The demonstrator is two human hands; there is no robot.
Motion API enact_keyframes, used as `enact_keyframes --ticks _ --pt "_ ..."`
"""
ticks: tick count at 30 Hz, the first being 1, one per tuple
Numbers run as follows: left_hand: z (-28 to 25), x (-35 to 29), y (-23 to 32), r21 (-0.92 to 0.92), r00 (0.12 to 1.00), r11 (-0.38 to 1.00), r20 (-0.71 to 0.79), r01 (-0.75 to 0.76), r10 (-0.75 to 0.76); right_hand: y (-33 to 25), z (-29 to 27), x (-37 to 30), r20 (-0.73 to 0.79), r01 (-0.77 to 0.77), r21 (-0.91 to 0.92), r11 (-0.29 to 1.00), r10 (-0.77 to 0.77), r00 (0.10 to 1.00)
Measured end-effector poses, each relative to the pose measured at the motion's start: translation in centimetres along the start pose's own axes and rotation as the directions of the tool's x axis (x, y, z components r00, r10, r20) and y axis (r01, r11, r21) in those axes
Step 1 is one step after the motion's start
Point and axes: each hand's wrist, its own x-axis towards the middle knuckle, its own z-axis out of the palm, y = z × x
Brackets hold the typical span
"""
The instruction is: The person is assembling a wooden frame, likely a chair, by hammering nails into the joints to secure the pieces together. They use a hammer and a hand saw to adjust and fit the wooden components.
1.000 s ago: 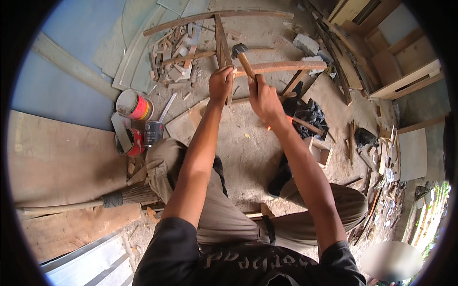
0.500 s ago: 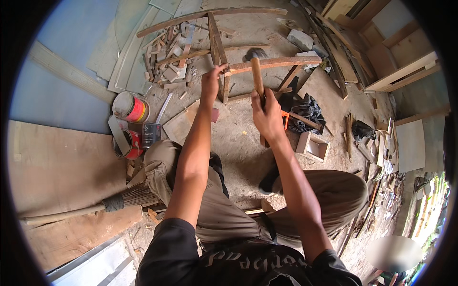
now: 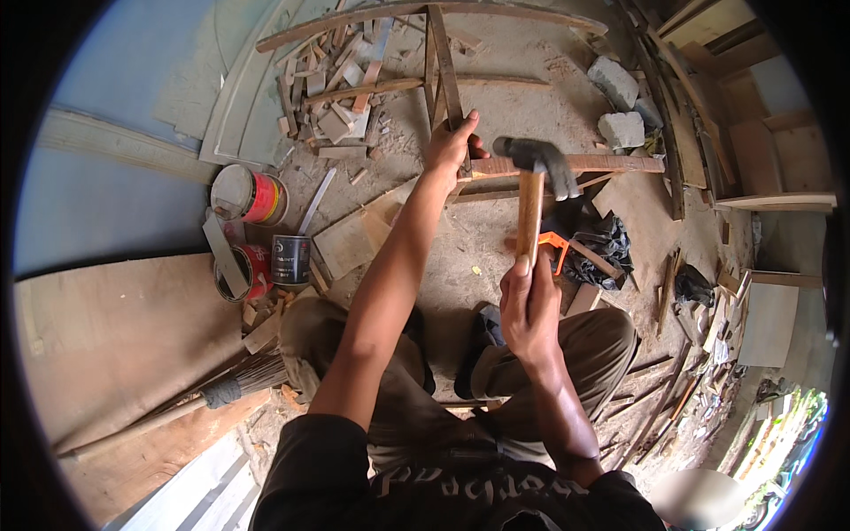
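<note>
Since the earlier frame, the right hand is drawing back from the rail, and the hammer is turning its head side-on, claw pointing right. The left hand is now wrapping the crosspiece beside the joint, rather than reaching fingertips to it. The right hand is closing fully around the lower handle, thumb lying along it. The hammer is standing upright in view, its head overlapping the rail; whether the two are touching, one cannot tell. The frame is resting beyond the knees, near scrap wood; an orange handle is showing just beside the right hand.

Handling: the hammer is probably carrying most of its weight in the head, so a low grip is favouring swing, a higher one control. Its smooth wood may be turning slippery with sweat. The frame is looking light and stiff, weakest at joints; mid-crosspiece is offering the safer hold.
</note>
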Motion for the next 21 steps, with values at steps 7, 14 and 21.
enact_keyframes --ticks 7,14,21 --pt "-0.1 0.9 -0.5 -0.120 0.994 0.987 0.036 0.108 -0.105 -0.8 -0.6 1.1 -0.008 -0.048 -0.208 0.977 0.048 0.999" --pt "0.3 1.3 -0.6 -0.207 0.987 0.965 0.031 0.158 -0.155 -0.2 -0.4 1.7 0.079 0.047 -0.284 0.958 -0.026 0.997" --pt "-0.3 1.2 -1.2 -0.324 0.987 0.933 0.085 0.157 -0.136 -2.3 -0.2 1.4 -0.025 0.025 -0.298 0.954 -0.034 0.999"
